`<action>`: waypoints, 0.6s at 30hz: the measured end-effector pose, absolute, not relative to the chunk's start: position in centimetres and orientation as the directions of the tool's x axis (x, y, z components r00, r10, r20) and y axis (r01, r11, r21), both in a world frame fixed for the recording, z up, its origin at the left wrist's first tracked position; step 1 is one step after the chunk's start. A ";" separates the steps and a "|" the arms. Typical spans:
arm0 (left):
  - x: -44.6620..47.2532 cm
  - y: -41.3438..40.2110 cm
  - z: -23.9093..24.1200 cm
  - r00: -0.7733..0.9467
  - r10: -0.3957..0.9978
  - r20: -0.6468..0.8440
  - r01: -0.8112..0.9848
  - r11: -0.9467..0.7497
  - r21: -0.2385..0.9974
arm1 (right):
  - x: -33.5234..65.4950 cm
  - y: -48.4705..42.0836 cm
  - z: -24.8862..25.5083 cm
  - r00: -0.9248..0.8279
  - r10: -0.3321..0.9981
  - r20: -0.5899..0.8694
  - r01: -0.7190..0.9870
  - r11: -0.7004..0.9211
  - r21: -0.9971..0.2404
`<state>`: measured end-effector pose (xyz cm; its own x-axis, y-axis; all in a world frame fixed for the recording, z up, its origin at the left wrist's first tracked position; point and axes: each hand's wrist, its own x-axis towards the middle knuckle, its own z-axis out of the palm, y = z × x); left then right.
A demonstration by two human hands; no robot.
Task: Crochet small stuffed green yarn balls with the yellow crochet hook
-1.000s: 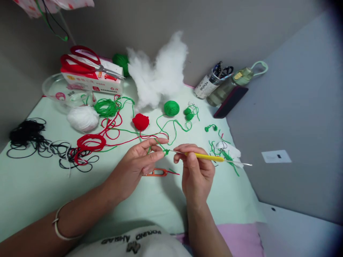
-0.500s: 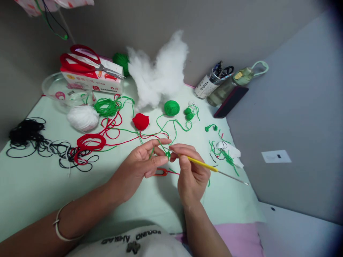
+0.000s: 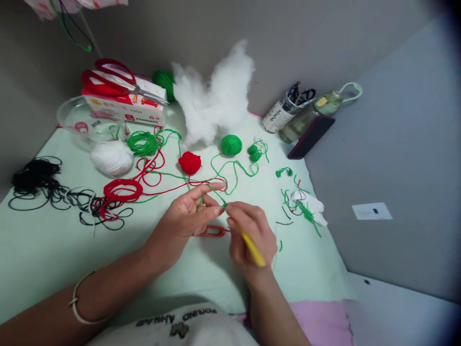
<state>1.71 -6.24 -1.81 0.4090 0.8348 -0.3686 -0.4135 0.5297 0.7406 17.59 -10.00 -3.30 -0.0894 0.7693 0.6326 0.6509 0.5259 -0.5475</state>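
My left hand (image 3: pixel 187 218) pinches a tiny green crochet piece (image 3: pixel 224 205), and green yarn (image 3: pixel 212 190) runs over its raised index finger. Closed around a yellow-handled crochet hook (image 3: pixel 253 251), my right hand (image 3: pixel 250 235) meets the left at the green piece. The hook's handle points down toward me; its tip is hidden between the fingers. An orange thread snip (image 3: pixel 212 231) lies on the pale green mat (image 3: pixel 54 250) just below my left fingers.
On the mat lie a red yarn ball (image 3: pixel 189 162), a green ball (image 3: pixel 231 144), white yarn (image 3: pixel 112 158), black thread (image 3: pixel 39 180), and white stuffing (image 3: pixel 216 98). Red scissors (image 3: pixel 111 81) rest on a box. A cup, bottle and phone (image 3: pixel 310 137) stand far right.
My right hand has turned the hook from pointing out to the right to pointing down toward me, and has closed in on the green piece. The left hand has barely moved.
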 end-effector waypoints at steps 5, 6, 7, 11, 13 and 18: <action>1.7 -6.1 -1.9 0.573 0.723 -0.385 -0.455 0.672 0.584 | 17.6 -9.6 -3.2 0.052 0.783 0.620 0.541 0.499 -0.677; 1.7 -6.0 -1.9 0.574 0.723 -0.384 -0.461 0.673 0.578 | 17.6 -9.3 -3.0 0.134 0.815 0.563 0.400 0.475 -0.784; 1.7 -6.0 -1.8 0.562 0.732 -0.383 -0.466 0.664 0.584 | 17.6 -9.1 -2.8 0.195 0.846 0.497 0.251 0.447 -0.859; 1.7 -6.0 -1.7 0.495 0.791 -0.358 -0.449 0.586 0.674 | 17.3 -8.5 -2.5 0.176 0.926 0.335 -0.014 0.343 -0.939; 1.8 -6.2 -1.7 0.483 0.806 -0.342 -0.411 0.553 0.725 | 17.1 -8.4 -2.5 0.154 0.929 0.335 0.023 0.336 -0.942; 2.0 -6.3 -1.8 0.430 0.835 -0.343 -0.349 0.504 0.790 | 17.0 -8.9 -2.6 0.125 0.884 0.451 0.237 0.414 -0.879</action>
<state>1.99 -6.28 -1.83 0.4298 0.8353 -0.3428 -0.3494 0.5040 0.7899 17.00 -8.86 -2.58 0.1252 0.8838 0.4508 0.2373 0.4145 -0.8786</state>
